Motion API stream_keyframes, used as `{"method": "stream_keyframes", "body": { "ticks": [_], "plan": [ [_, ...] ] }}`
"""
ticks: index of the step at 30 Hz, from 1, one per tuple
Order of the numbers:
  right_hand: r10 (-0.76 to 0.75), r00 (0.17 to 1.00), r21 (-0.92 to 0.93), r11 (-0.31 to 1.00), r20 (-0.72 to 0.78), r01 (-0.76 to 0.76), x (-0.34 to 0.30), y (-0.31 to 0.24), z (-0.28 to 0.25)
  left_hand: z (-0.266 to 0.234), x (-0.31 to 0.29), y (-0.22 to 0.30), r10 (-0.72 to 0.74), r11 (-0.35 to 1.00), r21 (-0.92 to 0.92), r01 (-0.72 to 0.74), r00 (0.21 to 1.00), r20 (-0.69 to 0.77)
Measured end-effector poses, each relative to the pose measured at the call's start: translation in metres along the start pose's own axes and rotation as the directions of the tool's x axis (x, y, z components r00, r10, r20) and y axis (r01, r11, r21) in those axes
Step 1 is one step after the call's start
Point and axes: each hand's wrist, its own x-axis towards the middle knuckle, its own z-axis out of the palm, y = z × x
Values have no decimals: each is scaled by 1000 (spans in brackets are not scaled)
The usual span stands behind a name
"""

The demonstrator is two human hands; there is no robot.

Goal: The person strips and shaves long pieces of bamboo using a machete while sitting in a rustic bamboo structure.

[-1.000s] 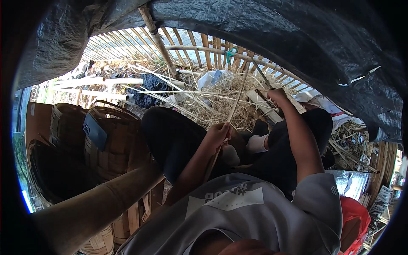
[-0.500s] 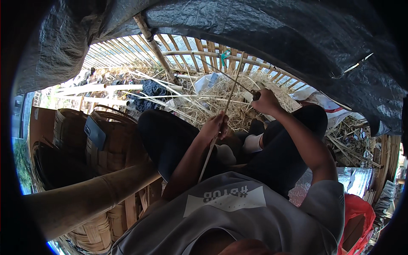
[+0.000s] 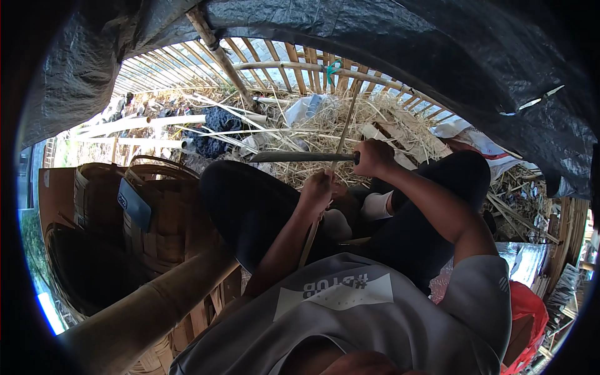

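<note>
My left hand (image 3: 319, 190) is closed around a long thin bamboo strip (image 3: 347, 127), which slants from my lap up and away past my knees. In my right hand (image 3: 375, 157) is the dark handle of a long knife (image 3: 294, 157). Its blade points left, lying across the strip just beyond my left hand; whether the edge touches the strip I cannot tell. My fingers hide part of the strip and most of the handle. Both hands are over the gap between my bent legs.
A thick bamboo pole (image 3: 156, 297) lies at my left, beside woven baskets (image 3: 162, 240) and a phone (image 3: 134, 203). Shavings (image 3: 400, 125) cover the ground ahead, before a slatted bamboo fence (image 3: 275, 65). Black sheeting (image 3: 400, 37) hangs overhead; a red bag (image 3: 528, 319) is at right.
My right hand has moved slightly left and nearer me. The knife has turned from slanting up and away to lying nearly level across the strip. My left hand keeps its hold.
</note>
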Motion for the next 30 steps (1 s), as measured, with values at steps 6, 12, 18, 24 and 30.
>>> {"method": "stream_keyframes", "body": {
  "ticks": [6, 12, 18, 24, 30],
  "plan": [
    [9, 1000, -7, 1000, 6, -9, 8, 3, 7, -1, -15, 39, 85, 898, 439, -35, 992, -95],
    [-38, 998, -2, 999, -42, 38, 16, 5, 11, -3, -9, 32, 201, 871, 480, -104, 967, -155],
    [-39, 996, 15, 999, -82, 40, 28, 18, 23, -5, -1, 28, 22, 952, 305, 6, 996, -86],
    [-68, 988, -30, 997, -141, 65, 35, 24, 22, -2, -1, 29, 3, 975, 223, 14, 997, -77],
    [-53, 985, -40, 998, -166, 47, 39, 20, 7, -4, 0, 29, -31, 987, 153, 42, 997, -72]
  ]
}}
